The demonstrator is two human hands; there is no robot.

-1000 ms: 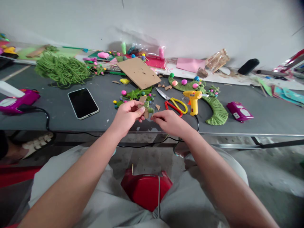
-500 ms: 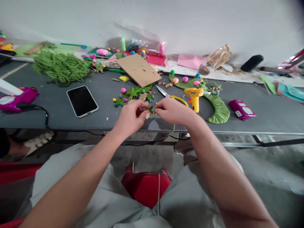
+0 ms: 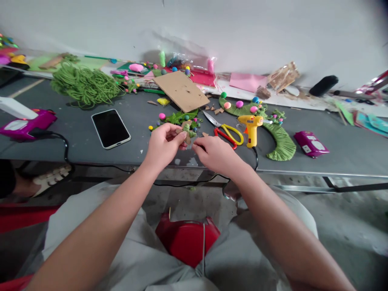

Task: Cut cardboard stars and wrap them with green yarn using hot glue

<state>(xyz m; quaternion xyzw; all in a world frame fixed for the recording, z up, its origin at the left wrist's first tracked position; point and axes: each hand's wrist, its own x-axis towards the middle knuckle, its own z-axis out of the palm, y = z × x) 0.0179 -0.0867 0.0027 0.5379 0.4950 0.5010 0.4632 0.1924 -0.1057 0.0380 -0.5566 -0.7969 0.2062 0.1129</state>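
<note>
My left hand (image 3: 162, 146) pinches a small cardboard piece wrapped with green yarn (image 3: 188, 130), its brown points sticking out around the wrapping. Close beside it on the right, my right hand (image 3: 214, 153) is closed with thumb and finger together on what seems to be a yarn strand, mostly hidden by the fingers. Behind the hands lie green wrapped shapes with coloured pom-poms (image 3: 178, 118). Scissors with red and yellow handles (image 3: 239, 135) rest partly open just past my right hand. To their right stands a yellow glue gun (image 3: 252, 127).
A curved green yarn-wrapped form (image 3: 281, 145) with pom-poms lies right, near a purple power socket (image 3: 311, 144). Left are a phone (image 3: 110, 128), a heap of green yarn (image 3: 86, 85) and another purple socket (image 3: 33, 123) with a black cable. A cardboard sheet (image 3: 182, 91) lies behind.
The wrapped piece has turned and shows more of its green wrapping above my left fingers. My right hand has moved slightly down and left, uncovering the scissors' red handle. The view has shifted slightly.
</note>
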